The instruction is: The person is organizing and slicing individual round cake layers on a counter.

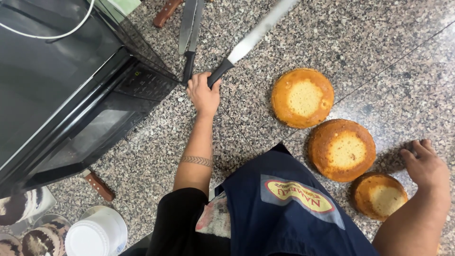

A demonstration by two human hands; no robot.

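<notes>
The left hand [204, 95] had its grip clenched around the black handle of a long, flat-bladed steel knife [251, 39], whose blade slanted away over the speckled granite worktop [360, 42]. Just beside it lay a second black-handled knife [191, 35], next to a black microwave oven [57, 90]. The right hand [426, 166] rested flat and released on the worktop, near three round golden-brown sponge cakes: a large one [302, 98], a darker one [341, 150] and a small one [379, 196].
</notes>
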